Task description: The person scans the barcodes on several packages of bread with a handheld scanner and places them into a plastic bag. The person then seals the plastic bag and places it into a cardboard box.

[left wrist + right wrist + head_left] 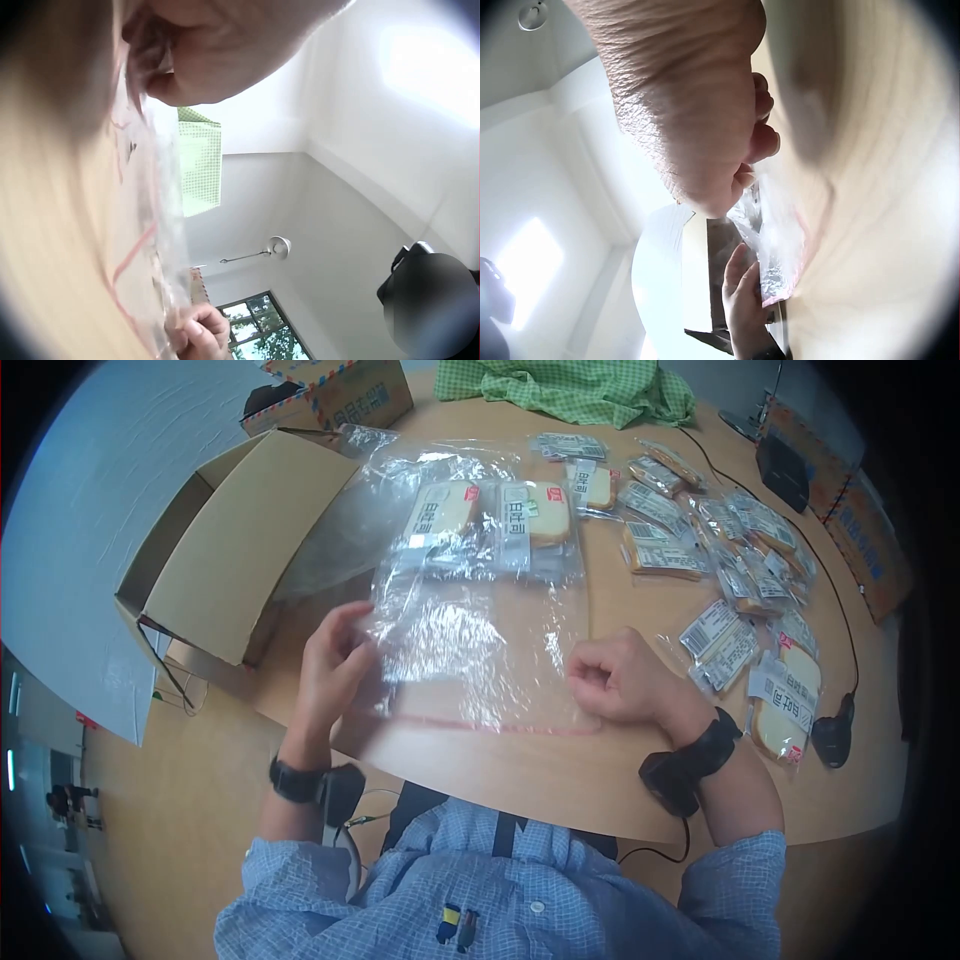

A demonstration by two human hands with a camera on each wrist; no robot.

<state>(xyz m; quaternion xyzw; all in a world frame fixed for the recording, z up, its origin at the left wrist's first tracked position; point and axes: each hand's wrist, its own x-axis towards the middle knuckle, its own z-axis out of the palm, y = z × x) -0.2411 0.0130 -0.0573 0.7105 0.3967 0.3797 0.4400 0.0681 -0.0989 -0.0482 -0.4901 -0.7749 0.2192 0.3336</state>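
Observation:
A large clear plastic bag (450,645) with a red strip along its near edge lies flat on the table in front of me. Toward its far end are packs of white sliced bread (437,515), side by side, in printed wrappers. My left hand (335,665) holds the bag's left edge, its fingers bent; the left wrist view shows film between thumb and fingers. At the right edge, my right hand (625,675) has its fingers curled in and pinches the plastic, as the left wrist view shows.
Many wrapped bread packs (735,540) lie in a loose pile on the right. An open cardboard box (240,550) stands at the left, with another printed box (345,400) behind it. Green checked cloth (560,390) sits at the back. A black cable ends in a dark device (833,735).

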